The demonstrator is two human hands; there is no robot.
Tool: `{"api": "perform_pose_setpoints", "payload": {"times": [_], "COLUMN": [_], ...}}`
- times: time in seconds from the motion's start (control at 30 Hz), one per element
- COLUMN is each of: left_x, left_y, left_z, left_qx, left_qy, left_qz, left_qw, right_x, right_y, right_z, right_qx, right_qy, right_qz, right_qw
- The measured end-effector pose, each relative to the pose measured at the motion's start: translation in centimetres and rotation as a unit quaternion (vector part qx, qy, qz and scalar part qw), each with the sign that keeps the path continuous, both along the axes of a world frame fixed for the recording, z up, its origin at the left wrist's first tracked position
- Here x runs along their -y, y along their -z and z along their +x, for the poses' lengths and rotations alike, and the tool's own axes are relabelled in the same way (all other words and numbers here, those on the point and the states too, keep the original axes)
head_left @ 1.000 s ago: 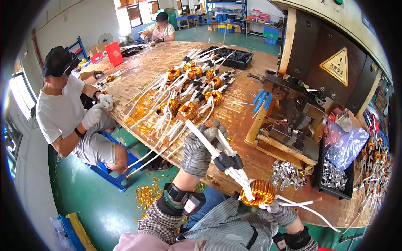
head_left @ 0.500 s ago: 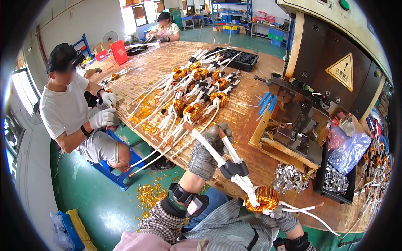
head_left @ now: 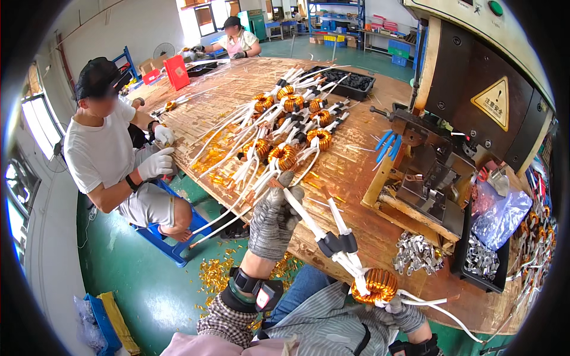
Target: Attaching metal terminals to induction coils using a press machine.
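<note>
A toroidal coil (head_left: 375,286) wound with copper wire is in my right hand (head_left: 404,314), whose gloved fingers close on its lower side. Two thick white-sleeved leads run up and left from the coil through black sleeves (head_left: 337,243) and end in bare copper. My left hand (head_left: 274,216), in a grey glove, pinches the left lead (head_left: 304,209) close to its copper tip. The other lead's tip (head_left: 326,193) stands free, just right of my left fingers. Thin white wires (head_left: 439,304) trail from the coil's right side.
Many similar coils (head_left: 282,155) are heaped on the wooden table (head_left: 237,77). A press machine (head_left: 436,154) stands at right, with loose metal terminals (head_left: 417,254) before it and a black bin of terminals (head_left: 482,261) beside it. A co-worker (head_left: 107,136) sits at left, another at the far end.
My left hand has shifted left, from beside the right lead's tip to the left lead's tip. The coil stays in my right hand. The view has turned slightly left.
</note>
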State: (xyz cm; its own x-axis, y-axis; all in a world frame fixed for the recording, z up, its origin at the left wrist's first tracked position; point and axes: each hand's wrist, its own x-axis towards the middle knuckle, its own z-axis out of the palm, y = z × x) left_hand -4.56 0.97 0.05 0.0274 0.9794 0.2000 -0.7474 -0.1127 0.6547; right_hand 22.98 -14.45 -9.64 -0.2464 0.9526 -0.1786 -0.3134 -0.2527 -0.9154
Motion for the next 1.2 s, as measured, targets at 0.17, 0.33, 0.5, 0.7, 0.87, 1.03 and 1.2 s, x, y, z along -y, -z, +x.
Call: {"api": "perform_pose_setpoints", "payload": {"times": [0.17, 0.33, 0.5, 0.7, 0.87, 1.03, 1.2], "left_x": [-0.1, -1.8, -3.5, 0.8, 3.6, 2.1, -0.1], "left_y": [0.5, -0.9, -3.5, -4.2, -4.4, -0.8, 1.6], "left_z": [-0.9, -0.2, -2.2, -2.5, 6.2, 9.7, 10.6], "left_qx": [0.078, -0.005, -0.065, -0.458, -0.607, -0.727, -0.607], "left_qy": [0.052, 0.061, -0.097, -0.295, -0.059, 0.037, -0.052], "left_qz": [0.007, 0.069, -0.009, 0.325, 0.566, 0.463, 0.346], "left_qw": [0.996, 0.996, 0.993, 0.773, 0.555, 0.506, 0.714], "right_x": [-0.5, 0.2, -0.9, -3.4, -5.2, -8.8, -11.7], "right_y": [1.8, 2.3, 2.5, -5.7, -1.5, -4.4, -3.1], "right_z": [0.1, 1.4, 1.4, -1.8, -0.9, -5.8, -5.7], "right_qx": [0.013, 0.035, 0.071, 0.245, 0.075, 0.111, 0.147], "right_qy": [-0.01, -0.037, -0.032, -0.048, -0.05, -0.012, 0.029], "right_qz": [-0.02, -0.036, -0.071, -0.129, -0.083, -0.091, -0.106], "right_qw": [1.0, 0.998, 0.994, 0.96, 0.992, 0.99, 0.983]}}
